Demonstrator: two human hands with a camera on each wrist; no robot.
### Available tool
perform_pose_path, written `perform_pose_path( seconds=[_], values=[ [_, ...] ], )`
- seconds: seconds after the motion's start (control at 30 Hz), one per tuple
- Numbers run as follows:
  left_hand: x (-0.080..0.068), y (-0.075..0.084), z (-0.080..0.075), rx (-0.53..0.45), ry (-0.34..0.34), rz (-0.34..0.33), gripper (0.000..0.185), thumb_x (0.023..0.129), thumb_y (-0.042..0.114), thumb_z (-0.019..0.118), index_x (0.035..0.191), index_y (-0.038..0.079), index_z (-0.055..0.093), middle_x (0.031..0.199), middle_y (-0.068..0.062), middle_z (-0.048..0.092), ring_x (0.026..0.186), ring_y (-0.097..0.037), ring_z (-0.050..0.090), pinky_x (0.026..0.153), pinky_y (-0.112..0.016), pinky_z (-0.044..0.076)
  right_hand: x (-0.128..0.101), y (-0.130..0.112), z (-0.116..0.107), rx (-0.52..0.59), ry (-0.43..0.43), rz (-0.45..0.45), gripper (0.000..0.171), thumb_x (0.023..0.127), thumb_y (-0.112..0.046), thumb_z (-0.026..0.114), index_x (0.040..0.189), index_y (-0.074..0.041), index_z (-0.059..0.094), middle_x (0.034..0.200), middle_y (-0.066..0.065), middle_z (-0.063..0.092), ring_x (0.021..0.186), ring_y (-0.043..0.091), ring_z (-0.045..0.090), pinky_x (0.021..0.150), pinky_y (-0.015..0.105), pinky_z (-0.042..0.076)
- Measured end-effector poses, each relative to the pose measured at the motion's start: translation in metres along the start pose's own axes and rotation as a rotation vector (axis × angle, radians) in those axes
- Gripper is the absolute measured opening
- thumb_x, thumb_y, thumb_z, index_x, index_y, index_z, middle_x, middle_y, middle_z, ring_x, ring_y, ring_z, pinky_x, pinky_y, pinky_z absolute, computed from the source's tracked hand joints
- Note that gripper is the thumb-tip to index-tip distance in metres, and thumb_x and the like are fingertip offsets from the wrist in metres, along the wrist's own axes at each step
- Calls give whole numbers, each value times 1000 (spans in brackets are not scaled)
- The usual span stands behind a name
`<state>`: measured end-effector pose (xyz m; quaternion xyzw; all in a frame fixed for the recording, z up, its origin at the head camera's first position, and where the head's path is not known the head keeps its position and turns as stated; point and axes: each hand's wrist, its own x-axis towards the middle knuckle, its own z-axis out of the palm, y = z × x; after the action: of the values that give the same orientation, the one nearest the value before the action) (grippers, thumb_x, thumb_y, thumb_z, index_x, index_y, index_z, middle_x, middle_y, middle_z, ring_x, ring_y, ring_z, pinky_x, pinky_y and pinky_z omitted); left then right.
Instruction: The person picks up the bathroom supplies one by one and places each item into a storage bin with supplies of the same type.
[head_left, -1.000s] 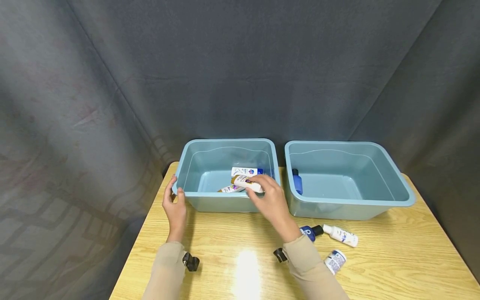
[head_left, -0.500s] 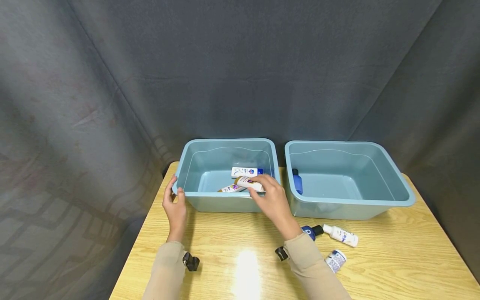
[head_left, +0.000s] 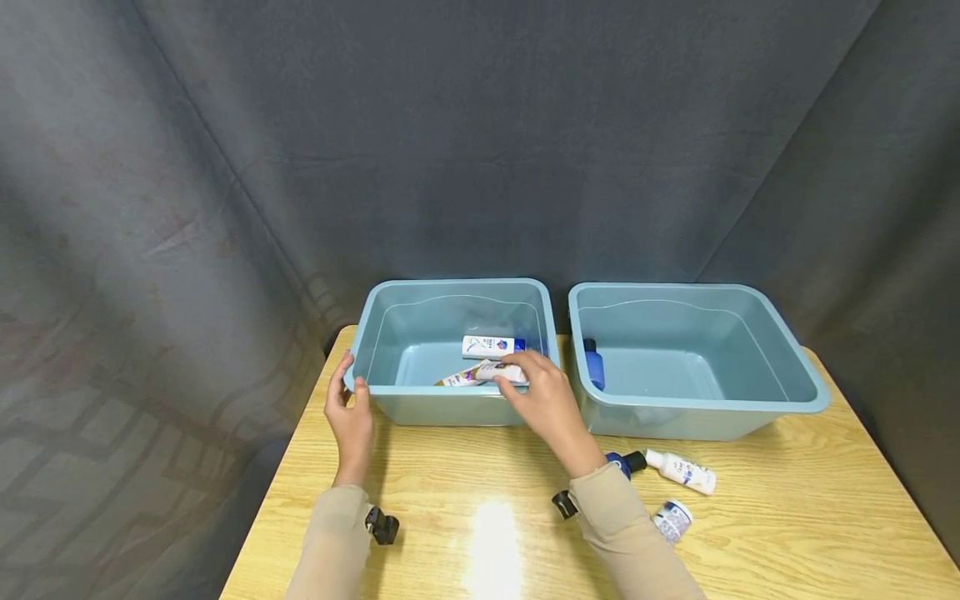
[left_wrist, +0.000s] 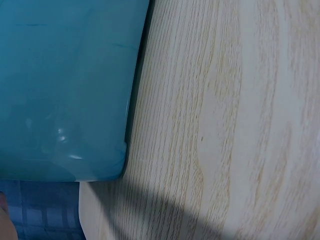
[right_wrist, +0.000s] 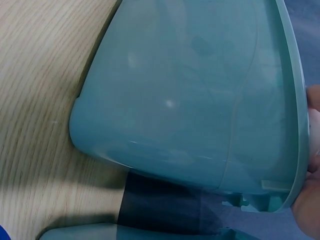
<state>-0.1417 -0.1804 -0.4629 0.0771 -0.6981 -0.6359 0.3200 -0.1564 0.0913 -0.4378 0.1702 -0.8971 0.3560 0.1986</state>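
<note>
My left hand (head_left: 351, 425) holds the front left corner of the left blue bin (head_left: 427, 390), thumb at the front and fingers at the side. Inside that bin, near its front right, my right hand (head_left: 551, 408) pinches a small white bottle (head_left: 501, 372) with a printed label. Partly under it lies another white bottle (head_left: 459, 378), its end gold-brown. Behind these rests a white bottle with a blue cap (head_left: 487, 347). The right wrist view has the bin's outer wall (right_wrist: 175, 100), with fingertips (right_wrist: 306, 207) at the rim; the wall hides most of the held bottle.
A second blue bin (head_left: 697, 404) stands to the right, with a blue bottle (head_left: 595, 368) inside. On the wooden table before it lie a dark blue bottle (head_left: 621, 465), partly behind my right sleeve, a white bottle (head_left: 682, 472) and a white tub (head_left: 672, 521). Grey curtain (head_left: 480, 150) hangs behind.
My right hand has lowered the white bottle slightly into the left bin, and the bottle's gold-brown end no longer shows clearly. My left hand stays on the bin's corner.
</note>
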Motion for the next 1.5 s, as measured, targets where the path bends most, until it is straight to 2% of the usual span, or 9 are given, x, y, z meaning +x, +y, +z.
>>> perform_pose_path(
  seconds=[0.27, 0.67, 0.93, 1.2, 1.5],
  values=[
    [-1, -1, 0, 3, 3, -3, 39, 96, -2, 51, 135, -6, 55, 145, -18, 51, 136, -29, 41, 97, -27, 35, -1, 0, 1, -4, -13, 10, 32, 88, -24, 77, 116, -10, 70, 108, 8, 69, 101, 28, 66, 87, 44, 54],
    [-1, -1, 0, 0, 2, -4, 39, 96, -2, 50, 135, -6, 55, 145, -19, 50, 135, -29, 42, 96, -25, 36, -1, 3, 0, -5, -17, 14, 41, 87, -27, 78, 122, -10, 68, 119, 13, 68, 110, 33, 63, 93, 48, 51],
    [-1, -2, 0, -3, -1, 1, 39, 96, -2, 51, 135, -6, 55, 144, -18, 51, 135, -30, 42, 95, -24, 36, 1, 2, 0, 17, -28, 19, 31, 88, -20, 76, 117, -9, 69, 100, 8, 69, 91, 28, 65, 78, 41, 54],
    [-1, -2, -1, -4, -1, 3, 39, 96, -2, 51, 135, -6, 55, 145, -19, 50, 135, -31, 42, 95, -24, 36, -2, 4, -3, 26, 13, -48, 23, 89, -13, 75, 112, -8, 71, 99, 8, 70, 93, 26, 65, 81, 42, 54],
    [-1, -2, 0, -4, 3, 7, 39, 97, -2, 51, 135, -7, 55, 145, -19, 50, 136, -31, 41, 95, -24, 35, -4, 3, -11, 33, 73, -133, 24, 87, -9, 76, 110, -8, 72, 101, 7, 71, 92, 25, 65, 81, 39, 54]
  ],
)
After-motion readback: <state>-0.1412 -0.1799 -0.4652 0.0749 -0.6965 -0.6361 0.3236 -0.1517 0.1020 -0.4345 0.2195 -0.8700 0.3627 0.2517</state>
